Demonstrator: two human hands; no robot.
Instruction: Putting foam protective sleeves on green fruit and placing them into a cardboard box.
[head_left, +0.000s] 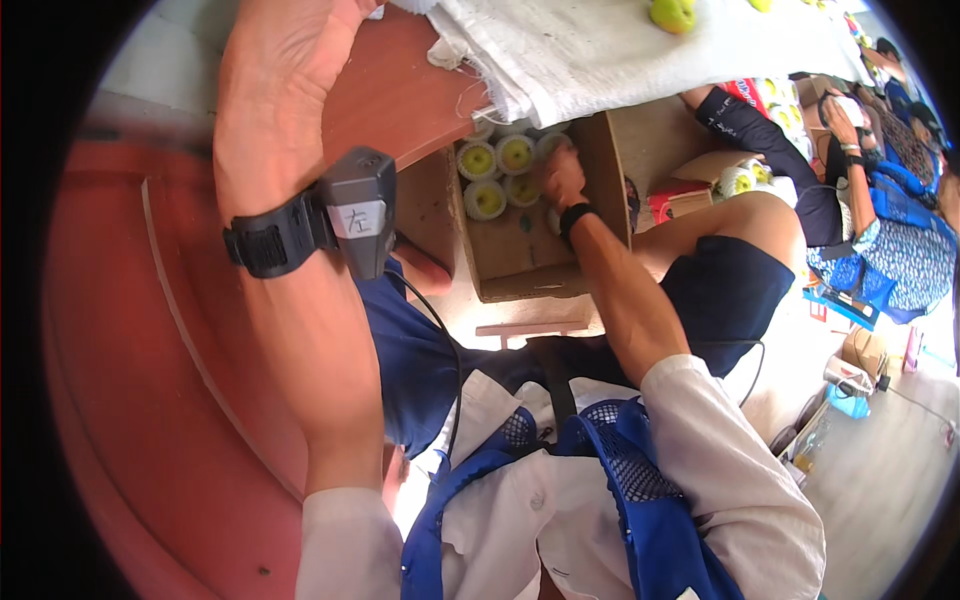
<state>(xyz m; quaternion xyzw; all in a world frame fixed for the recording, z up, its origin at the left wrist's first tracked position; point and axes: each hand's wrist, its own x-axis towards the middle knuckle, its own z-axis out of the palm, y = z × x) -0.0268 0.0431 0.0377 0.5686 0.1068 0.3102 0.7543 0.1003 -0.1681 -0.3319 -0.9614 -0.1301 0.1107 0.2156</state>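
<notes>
My right hand (564, 178) reaches down into an open cardboard box (534, 286) in front of my knees. It is blurred, and its fingers are beside or on a foam-netted fruit; I cannot tell whether they grip it. Several yellow-green apples (484, 199) in white foam nets sit at the far end of the box, while the near end shows bare cardboard. Only the heel of my left hand (330, 34) shows at the top edge, over the red table (409, 82). The fingers of that hand are out of view.
A white woven cloth (570, 64) with frayed edges hangs over the table, bearing loose green apples (673, 15). A red cabinet-like surface (172, 337) runs down the left. To the right are another box (679, 196), netted fruit (750, 178) and other people at work (892, 240).
</notes>
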